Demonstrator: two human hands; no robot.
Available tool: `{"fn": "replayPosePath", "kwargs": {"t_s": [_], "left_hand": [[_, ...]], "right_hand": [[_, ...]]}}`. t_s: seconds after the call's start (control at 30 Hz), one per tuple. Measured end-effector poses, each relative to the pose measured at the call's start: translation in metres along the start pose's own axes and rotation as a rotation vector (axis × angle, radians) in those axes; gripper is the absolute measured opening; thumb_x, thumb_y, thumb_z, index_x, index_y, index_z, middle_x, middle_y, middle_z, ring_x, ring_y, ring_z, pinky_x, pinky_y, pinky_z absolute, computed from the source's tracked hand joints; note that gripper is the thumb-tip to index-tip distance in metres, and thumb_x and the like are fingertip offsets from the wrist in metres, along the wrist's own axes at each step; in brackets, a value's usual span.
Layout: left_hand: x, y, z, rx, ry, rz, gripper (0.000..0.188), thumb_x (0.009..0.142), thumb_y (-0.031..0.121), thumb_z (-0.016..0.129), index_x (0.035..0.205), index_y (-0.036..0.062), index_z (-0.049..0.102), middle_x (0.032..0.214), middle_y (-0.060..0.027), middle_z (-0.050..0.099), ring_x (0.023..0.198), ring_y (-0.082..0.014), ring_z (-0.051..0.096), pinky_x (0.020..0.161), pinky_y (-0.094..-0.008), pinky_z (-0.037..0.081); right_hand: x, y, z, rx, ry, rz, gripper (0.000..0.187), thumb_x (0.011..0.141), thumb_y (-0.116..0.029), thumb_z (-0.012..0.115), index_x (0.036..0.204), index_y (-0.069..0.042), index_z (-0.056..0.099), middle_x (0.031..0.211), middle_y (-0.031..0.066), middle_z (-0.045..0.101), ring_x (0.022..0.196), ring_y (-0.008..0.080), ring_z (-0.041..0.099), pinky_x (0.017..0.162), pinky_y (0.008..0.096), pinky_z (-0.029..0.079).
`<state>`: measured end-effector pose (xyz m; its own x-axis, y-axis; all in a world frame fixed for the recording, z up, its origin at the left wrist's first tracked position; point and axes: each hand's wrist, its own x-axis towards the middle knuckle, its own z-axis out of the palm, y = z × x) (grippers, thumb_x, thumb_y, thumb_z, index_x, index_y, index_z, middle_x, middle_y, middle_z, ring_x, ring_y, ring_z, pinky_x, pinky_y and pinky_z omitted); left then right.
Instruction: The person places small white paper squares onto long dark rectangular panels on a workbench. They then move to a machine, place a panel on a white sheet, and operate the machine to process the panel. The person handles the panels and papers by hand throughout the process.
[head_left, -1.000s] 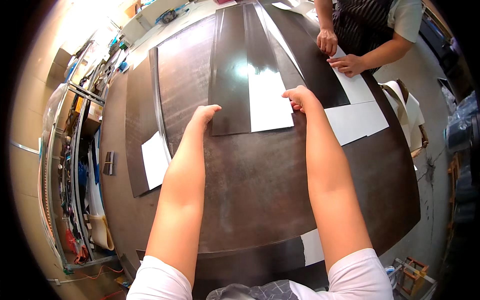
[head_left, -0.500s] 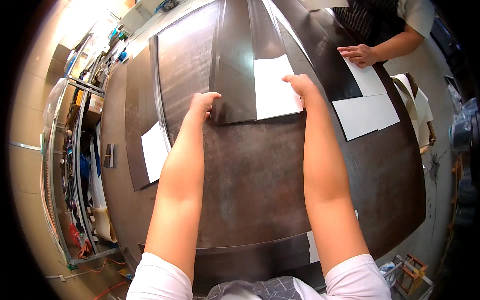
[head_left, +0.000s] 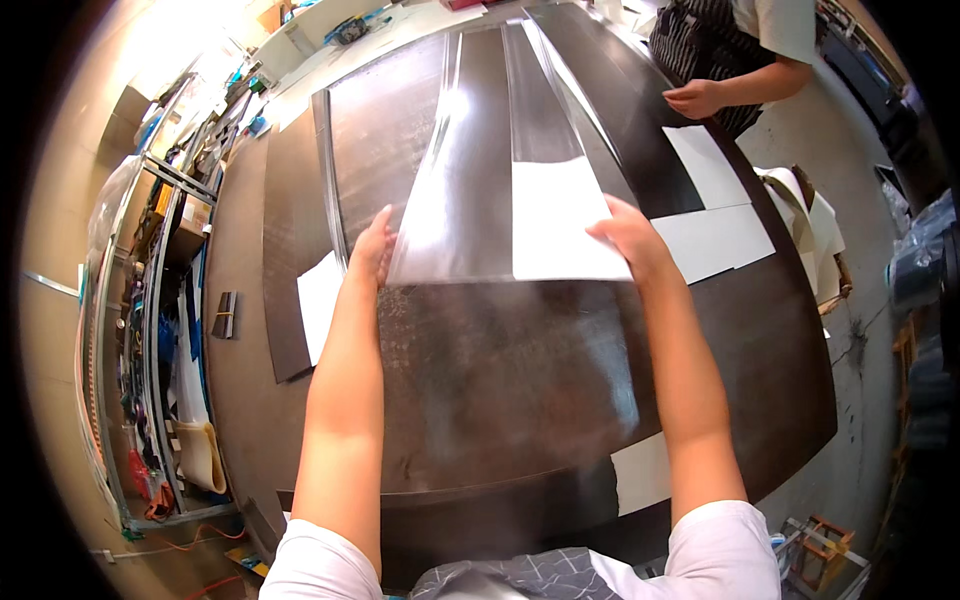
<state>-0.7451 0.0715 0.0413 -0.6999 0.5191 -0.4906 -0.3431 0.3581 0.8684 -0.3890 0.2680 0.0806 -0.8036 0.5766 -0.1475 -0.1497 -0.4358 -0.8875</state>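
A long, dark glossy sheet (head_left: 465, 200) stretches away from me, its near end held between my hands. At its near left corner, my left hand (head_left: 373, 247) grips the edge with the thumb up. My right hand (head_left: 628, 240) pinches the near right corner, thumb on top of a white sheet (head_left: 560, 220) that covers the near right part of the dark one. The near end looks raised off the brown table (head_left: 500, 380); light streaks run along its left side. Fingers under the sheet are hidden.
Right lie a dark panel (head_left: 650, 150) and white sheets (head_left: 710, 240). A co-worker's hand (head_left: 695, 98) is just beyond them. Left are a brown strip (head_left: 290, 210), a white piece (head_left: 318, 300) and a banded bundle (head_left: 226, 315). A cluttered shelf (head_left: 150, 340) stands beside the table.
My hands have come nearer and spread slightly apart, bringing the dark sheet's near end toward me with the white sheet on it. The co-worker's hand has lifted away from the white sheets.
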Motion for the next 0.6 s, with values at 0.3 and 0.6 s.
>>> {"fn": "replayPosePath", "kwargs": {"t_s": [0.3, 0.6], "left_hand": [[-0.130, -0.073, 0.060, -0.827, -0.701, -0.176, 0.085, 0.085, 0.068, 0.037, 0.119, -0.0086, 0.045, 0.121, -0.0231, 0.052, 0.108, -0.0309, 0.054, 0.095, -0.0419, 0.044], [-0.232, -0.119, 0.101, -1.004, -0.702, -0.141, 0.038, 0.084, 0.029, 0.059, 0.108, -0.0005, 0.058, 0.104, -0.0163, 0.064, 0.098, -0.0303, 0.061, 0.093, -0.0473, 0.045]], "right_hand": [[-0.273, -0.109, 0.037, 0.036, -0.028, 0.166, 0.062, 0.074, -0.012, 0.066, 0.127, 0.009, 0.040, 0.113, 0.0156, 0.058, 0.100, 0.0194, 0.060, 0.088, 0.0301, 0.047], [-0.486, -0.180, 0.116, -0.985, 0.044, 0.295, 0.055, 0.071, -0.005, 0.061, 0.122, 0.006, 0.047, 0.110, 0.0091, 0.058, 0.101, 0.0169, 0.054, 0.091, 0.0283, 0.041]]}}
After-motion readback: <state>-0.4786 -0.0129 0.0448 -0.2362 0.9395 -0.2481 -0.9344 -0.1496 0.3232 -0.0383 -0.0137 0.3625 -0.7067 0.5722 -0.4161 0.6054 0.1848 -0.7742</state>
